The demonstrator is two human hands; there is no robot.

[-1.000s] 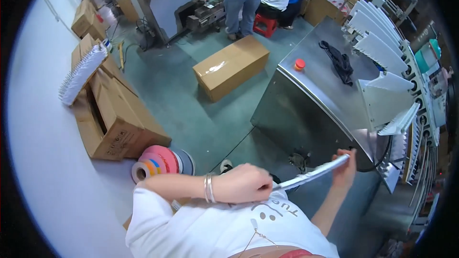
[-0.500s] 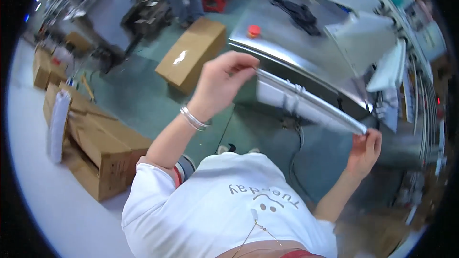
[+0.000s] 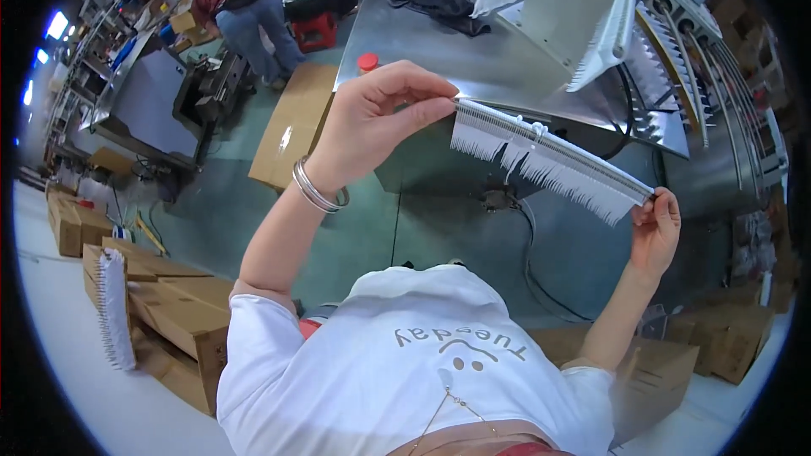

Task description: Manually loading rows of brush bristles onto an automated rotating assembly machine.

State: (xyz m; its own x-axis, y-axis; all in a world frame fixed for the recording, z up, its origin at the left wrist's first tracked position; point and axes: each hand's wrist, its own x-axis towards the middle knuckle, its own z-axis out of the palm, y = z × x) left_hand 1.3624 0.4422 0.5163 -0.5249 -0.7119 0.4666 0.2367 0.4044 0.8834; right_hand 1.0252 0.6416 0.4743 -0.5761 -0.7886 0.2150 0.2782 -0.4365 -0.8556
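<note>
Both my hands hold up a long thin bar (image 3: 583, 152), stretched out in front of me and sloping down to the right. A dense fringe of thin white strips (image 3: 549, 171) hangs below it, with a gap left of its middle and a small white knot on top. My left hand (image 3: 367, 122) pinches the bar's left end between thumb and fingers. The right end is gripped by the closed fingers of my right hand (image 3: 655, 232). What exactly the strips are, I cannot make out.
A metal worktable (image 3: 372, 4) ahead bears a black cloth (image 3: 443, 10), a red-topped container (image 3: 367, 62) and white fringed pieces (image 3: 608, 46) on a machine. Cardboard boxes (image 3: 296, 114) stand on the floor. Another fringed bundle (image 3: 114, 308) is at left. Cables (image 3: 530, 245) run below; people work beyond.
My view has turned, so the table and boxes appear farther left. Both hands keep hold of the bar's ends. The fringe, smeared before, now shows clearly.
</note>
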